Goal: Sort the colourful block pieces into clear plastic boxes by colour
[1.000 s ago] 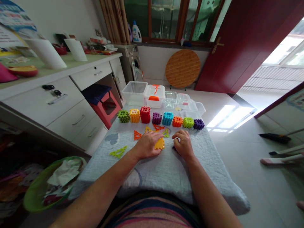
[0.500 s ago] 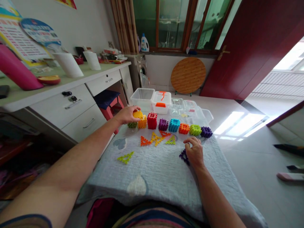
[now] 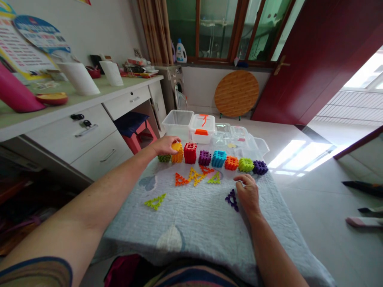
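Observation:
My left hand (image 3: 165, 145) reaches far forward, its fingers closed on a yellow flat piece (image 3: 176, 146) pressed onto the top of the yellow-orange lattice cube (image 3: 178, 156). That cube stands second in a row with a green cube (image 3: 164, 158), a red cube (image 3: 190, 153), a purple cube (image 3: 205, 158), a blue cube (image 3: 219, 158) and several more to the right. My right hand (image 3: 249, 194) rests on the pale blue cloth (image 3: 194, 219), fingers loosely apart, just right of a purple triangle (image 3: 231, 198). Orange, yellow and green triangles (image 3: 194, 176) lie before the cubes. A lime triangle (image 3: 154, 202) lies apart at the left.
Clear plastic boxes (image 3: 178, 120) and a white-lidded box (image 3: 202, 128) stand behind the cubes. A white desk with drawers (image 3: 89, 127) and a red stool (image 3: 140, 133) are at the left. A round wooden board (image 3: 236, 93) leans on the far wall beside a red door (image 3: 314, 59).
My left hand has lifted the yellow piece from the cloth, carried it to the far left and lowered it onto the yellow-orange cube. My right hand shifted slightly right, uncovering the purple triangle.

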Tool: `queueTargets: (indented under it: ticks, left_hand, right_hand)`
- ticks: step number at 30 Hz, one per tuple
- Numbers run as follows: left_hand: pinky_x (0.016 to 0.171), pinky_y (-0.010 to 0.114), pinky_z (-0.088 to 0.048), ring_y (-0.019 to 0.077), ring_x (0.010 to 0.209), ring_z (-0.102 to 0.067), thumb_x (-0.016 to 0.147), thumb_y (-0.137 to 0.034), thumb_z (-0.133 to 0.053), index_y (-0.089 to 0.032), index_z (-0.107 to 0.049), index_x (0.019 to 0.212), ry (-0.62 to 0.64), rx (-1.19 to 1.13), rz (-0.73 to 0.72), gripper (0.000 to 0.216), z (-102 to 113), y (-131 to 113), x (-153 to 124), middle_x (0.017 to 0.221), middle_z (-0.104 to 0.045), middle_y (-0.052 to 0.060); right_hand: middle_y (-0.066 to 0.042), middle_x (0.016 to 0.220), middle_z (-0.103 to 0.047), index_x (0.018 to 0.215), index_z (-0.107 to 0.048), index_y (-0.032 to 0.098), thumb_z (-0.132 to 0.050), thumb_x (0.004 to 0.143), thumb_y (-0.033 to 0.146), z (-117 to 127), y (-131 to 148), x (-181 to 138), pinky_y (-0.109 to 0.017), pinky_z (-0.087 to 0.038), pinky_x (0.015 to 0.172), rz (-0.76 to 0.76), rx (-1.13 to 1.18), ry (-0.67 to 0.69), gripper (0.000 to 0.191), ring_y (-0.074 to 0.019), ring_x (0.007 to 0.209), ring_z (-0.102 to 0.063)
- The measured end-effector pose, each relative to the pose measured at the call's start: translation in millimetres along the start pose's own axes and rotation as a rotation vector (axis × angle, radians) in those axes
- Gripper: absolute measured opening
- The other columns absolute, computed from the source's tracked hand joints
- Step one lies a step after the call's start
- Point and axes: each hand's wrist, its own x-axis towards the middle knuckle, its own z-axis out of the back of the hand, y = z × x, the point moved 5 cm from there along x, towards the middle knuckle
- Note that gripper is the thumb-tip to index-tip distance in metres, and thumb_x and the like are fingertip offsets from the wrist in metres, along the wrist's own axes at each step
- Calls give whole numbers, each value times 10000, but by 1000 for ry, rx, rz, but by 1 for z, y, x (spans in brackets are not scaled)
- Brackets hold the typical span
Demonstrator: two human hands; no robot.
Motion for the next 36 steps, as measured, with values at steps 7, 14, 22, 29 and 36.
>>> queueTargets:
  ticks: [7, 14, 22, 29, 36]
  left_hand:
    - [1054, 389, -398, 294, 1173, -556, 654, -356, -686, -135, -552, 1288, -112, 182, -67, 685, 9, -9, -10, 1274, -622, 131]
    - [1031, 446, -432, 262, 1097, -580, 853, -246, -575, -154, -612, 1152, -478, 162, -285, 314, -9, -62, -90, 1146, -662, 112]
    - [1020, 456, -458, 274, 1129, -561, 856, -230, -614, -172, -639, 1150, -334, 6, -168, 301, -109, -100, -144, 1199, -634, 114]
    - [991, 474, -481, 286, 1114, -568, 855, -233, -620, -169, -654, 1124, -400, -16, -141, 279, -135, -116, -148, 1194, -635, 123]
    - [963, 464, -491, 271, 1065, -584, 847, -220, -630, -178, -662, 1039, -409, -91, -131, 199, -134, -110, -146, 1120, -654, 102]
  right_hand:
    - [-59, 825, -656, 711, -672, 213, -484, 703, 206, 1, -3, 2, -386, -442, 788, -43, 7, -3, 188, -243, 849, -579]
    - [-40, 772, -617, 687, -654, 198, -471, 696, 218, 6, 3, 4, -324, -430, 700, -75, 37, -7, 184, -188, 714, -559]
    - [-6, 697, -609, 784, -620, 200, -508, 685, 252, 6, -2, 6, -308, -417, 658, -186, -147, 295, 159, -168, 625, -540]
    - [-69, 982, -598, 1044, -589, 194, -764, 641, 379, 1, 21, -18, -368, -455, 860, 23, -321, 583, 477, -245, 943, -573]
    - [-52, 915, -611, 1001, -633, 185, -592, 739, 172, 3, 26, -24, -304, -471, 788, 33, -189, 573, 265, -179, 815, -584]
